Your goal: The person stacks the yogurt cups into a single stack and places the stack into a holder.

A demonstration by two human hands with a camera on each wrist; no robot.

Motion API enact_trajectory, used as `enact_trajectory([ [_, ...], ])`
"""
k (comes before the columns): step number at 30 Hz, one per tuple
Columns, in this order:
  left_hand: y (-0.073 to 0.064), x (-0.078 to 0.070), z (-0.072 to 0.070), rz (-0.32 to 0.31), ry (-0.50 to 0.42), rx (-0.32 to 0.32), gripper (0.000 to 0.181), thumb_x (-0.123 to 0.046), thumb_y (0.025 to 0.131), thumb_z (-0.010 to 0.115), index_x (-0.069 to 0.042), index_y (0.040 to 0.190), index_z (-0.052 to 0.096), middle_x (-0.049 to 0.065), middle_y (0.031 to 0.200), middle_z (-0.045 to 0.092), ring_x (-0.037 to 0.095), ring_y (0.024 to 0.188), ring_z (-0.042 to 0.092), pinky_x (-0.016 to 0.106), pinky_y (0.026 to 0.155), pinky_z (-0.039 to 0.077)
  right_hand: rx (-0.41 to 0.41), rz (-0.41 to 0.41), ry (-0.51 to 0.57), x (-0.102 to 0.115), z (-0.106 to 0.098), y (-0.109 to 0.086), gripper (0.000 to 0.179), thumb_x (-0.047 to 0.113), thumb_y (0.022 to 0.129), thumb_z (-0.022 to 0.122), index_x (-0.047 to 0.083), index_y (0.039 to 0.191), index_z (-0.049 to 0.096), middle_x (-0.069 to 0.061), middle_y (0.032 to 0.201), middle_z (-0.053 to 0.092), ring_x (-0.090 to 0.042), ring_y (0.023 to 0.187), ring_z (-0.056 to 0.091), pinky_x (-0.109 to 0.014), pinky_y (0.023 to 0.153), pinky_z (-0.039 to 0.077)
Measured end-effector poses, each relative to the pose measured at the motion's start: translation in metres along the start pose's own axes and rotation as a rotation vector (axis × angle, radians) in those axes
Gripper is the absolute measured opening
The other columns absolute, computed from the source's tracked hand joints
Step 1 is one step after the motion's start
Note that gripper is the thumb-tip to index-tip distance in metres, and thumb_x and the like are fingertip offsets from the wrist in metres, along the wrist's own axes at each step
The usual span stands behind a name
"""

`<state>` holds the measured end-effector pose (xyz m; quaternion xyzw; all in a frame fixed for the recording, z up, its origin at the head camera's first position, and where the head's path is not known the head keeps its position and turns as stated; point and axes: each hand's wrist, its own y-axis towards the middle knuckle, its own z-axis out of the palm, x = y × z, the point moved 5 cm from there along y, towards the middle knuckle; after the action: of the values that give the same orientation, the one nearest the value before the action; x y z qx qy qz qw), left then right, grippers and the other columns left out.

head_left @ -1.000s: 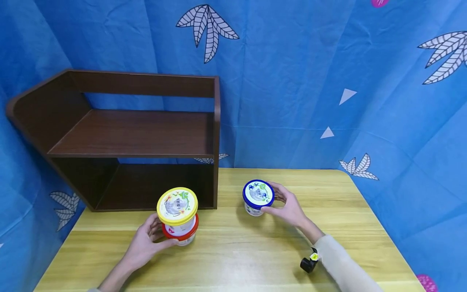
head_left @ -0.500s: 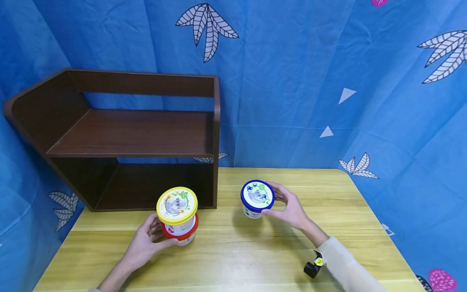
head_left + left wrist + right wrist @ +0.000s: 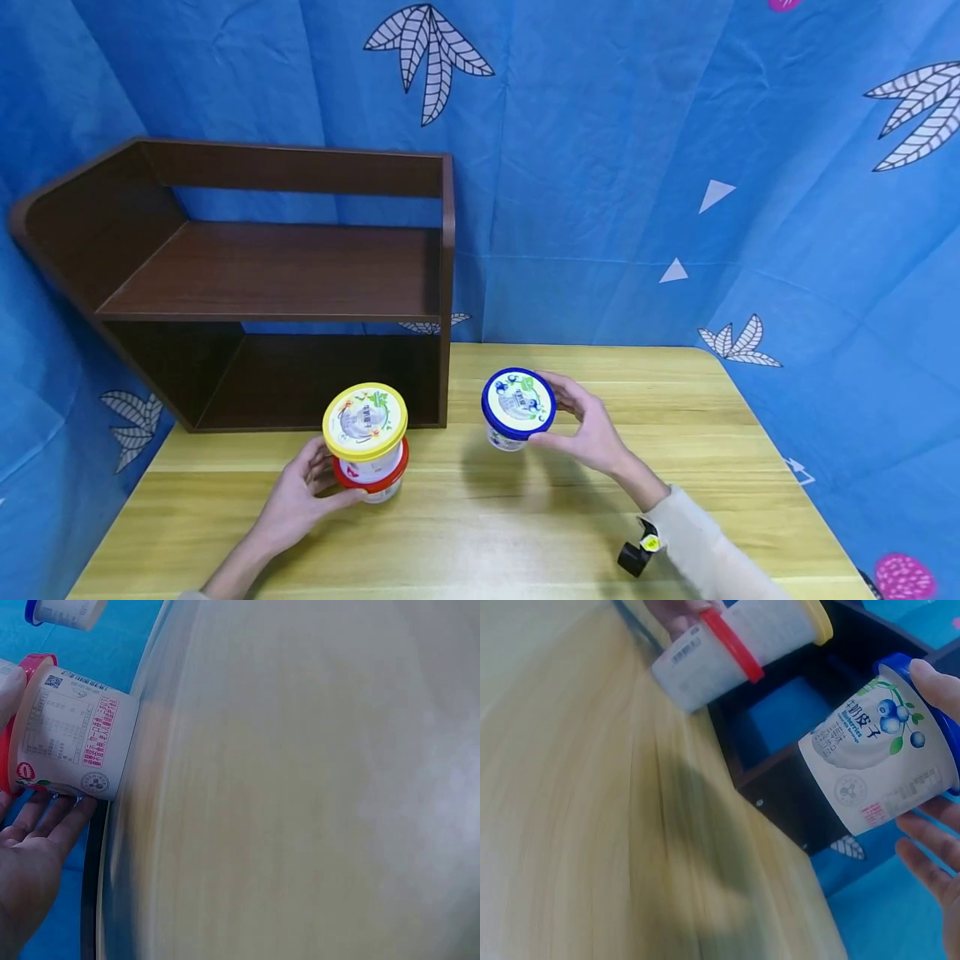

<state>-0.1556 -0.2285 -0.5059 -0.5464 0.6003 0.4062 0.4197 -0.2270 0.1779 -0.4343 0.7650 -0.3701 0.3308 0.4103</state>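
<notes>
In the head view, my left hand point(image 3: 296, 504) grips a paper cup with a red lid point(image 3: 384, 487) that stands on the table; in the left wrist view, several fingers lie along that cup's printed side point(image 3: 75, 735). Stacked on its lid is a like cup with a yellow lid point(image 3: 365, 422). To the right, my right hand point(image 3: 588, 429) holds a blueberry-printed cup with a blue lid point(image 3: 517, 406), thumb in front and fingers behind. This blue-lidded cup point(image 3: 881, 742) hangs above the table, slightly tilted, apart from the stack.
A dark brown two-tier wooden shelf point(image 3: 277, 267) stands at the back left, just behind the stacked cups. Blue patterned cloth point(image 3: 585, 167) hangs behind and beside the wooden table point(image 3: 480, 542). A small black device point(image 3: 637, 557) sits by my right sleeve.
My right hand has carried the blue-lidded cup a little to the left, and its shadow now lies farther from it. My left hand and the two stacked cups have stayed put.
</notes>
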Motion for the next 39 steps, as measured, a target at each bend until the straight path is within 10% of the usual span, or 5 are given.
enact_trajectory([
  [31, -0.001, 0.002, 0.001, -0.067, 0.005, 0.003, 0.085, -0.016, 0.080, 0.093, -0.008, 0.150, 0.045, 0.017, 0.143, 0.063, -0.008, 0.113, 0.060, 0.012, 0.093, 0.055, 0.031, -0.198, 0.155, 0.056, 0.030, 0.037, 0.087, 0.037, 0.083, 0.091, 0.004, 0.153, 0.050, -0.023, 0.149, 0.061, -0.005, 0.133, 0.062, -0.028, 0.108, 0.055],
  [39, 0.000, 0.000, 0.001, -0.077, 0.019, 0.007, 0.084, -0.016, 0.080, 0.093, -0.008, 0.149, 0.045, 0.017, 0.144, 0.063, 0.015, 0.124, 0.063, 0.015, 0.095, 0.056, 0.032, -0.234, 0.192, 0.072, 0.034, 0.046, 0.089, 0.050, 0.085, 0.087, 0.005, 0.153, 0.050, -0.023, 0.148, 0.061, -0.007, 0.133, 0.062, -0.028, 0.108, 0.055],
])
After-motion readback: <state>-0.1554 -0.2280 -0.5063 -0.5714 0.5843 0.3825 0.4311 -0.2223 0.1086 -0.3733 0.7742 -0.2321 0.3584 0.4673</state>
